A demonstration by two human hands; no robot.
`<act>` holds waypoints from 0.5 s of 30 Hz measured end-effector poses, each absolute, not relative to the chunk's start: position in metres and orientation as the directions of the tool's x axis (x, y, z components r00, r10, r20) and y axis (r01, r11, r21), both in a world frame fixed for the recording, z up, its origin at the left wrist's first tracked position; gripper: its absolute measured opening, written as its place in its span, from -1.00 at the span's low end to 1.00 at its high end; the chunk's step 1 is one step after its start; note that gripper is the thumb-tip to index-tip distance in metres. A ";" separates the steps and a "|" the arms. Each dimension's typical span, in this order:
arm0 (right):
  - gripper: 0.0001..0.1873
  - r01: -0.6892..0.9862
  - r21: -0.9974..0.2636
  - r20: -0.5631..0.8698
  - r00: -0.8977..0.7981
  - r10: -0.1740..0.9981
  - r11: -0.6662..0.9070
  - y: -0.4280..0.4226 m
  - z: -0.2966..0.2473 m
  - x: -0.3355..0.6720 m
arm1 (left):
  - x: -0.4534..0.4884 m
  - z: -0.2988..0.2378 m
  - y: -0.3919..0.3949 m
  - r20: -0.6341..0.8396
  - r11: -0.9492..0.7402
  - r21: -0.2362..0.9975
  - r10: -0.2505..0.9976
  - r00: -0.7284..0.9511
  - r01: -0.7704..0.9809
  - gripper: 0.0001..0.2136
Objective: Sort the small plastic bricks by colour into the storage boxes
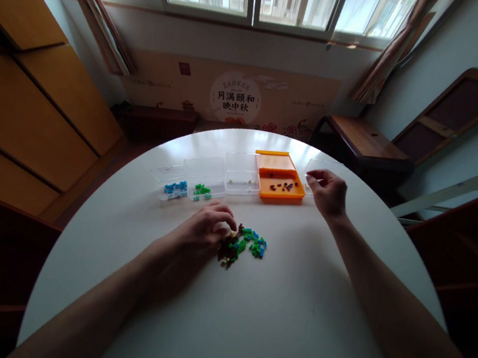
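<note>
A loose heap of small bricks (246, 246), green, blue, brown and pale, lies on the round white table (271, 326). My left hand (205, 230) rests at the heap's left edge, its fingers curled in a pinch on a small piece that I cannot make out. My right hand (328, 193) hovers farther back, just right of the orange box (281, 184), thumb and fingers pinched together over a clear box (317, 167); what they hold is too small to see. The orange box lies open with a few dark pieces in it.
Three clear boxes stand in a row left of the orange one: one with blue bricks (174, 186), one with green bricks (202, 188), one with a few pale pieces (241, 180). A wooden bench (367, 139) stands behind the table, wooden cabinets (31, 102) at the left.
</note>
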State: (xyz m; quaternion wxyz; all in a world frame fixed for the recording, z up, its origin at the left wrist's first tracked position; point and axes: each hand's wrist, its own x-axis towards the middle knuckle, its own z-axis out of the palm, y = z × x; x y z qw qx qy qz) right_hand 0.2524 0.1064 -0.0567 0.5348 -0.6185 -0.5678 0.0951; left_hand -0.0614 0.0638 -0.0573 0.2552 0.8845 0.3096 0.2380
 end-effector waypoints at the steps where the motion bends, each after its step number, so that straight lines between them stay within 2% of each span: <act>1: -0.78 0.604 -0.765 0.490 0.320 0.811 0.224 0.105 -0.056 0.249 | -0.061 -0.056 0.063 0.258 -0.678 0.600 0.667 0.699 0.425 -0.78; 4: -0.80 0.618 -0.750 0.488 0.278 0.828 0.235 0.100 -0.053 0.239 | -0.061 -0.052 0.062 0.231 -0.674 0.593 0.667 0.708 0.441 -0.78; 9: -0.81 0.610 -0.744 0.479 0.203 0.854 0.272 0.092 -0.050 0.225 | -0.060 -0.054 0.063 0.221 -0.679 0.567 0.671 0.708 0.466 -0.89; 15: -0.84 0.577 -0.731 0.486 0.063 0.872 0.365 0.085 -0.049 0.210 | -0.059 -0.058 0.068 0.211 -0.684 0.538 0.675 0.707 0.493 -0.89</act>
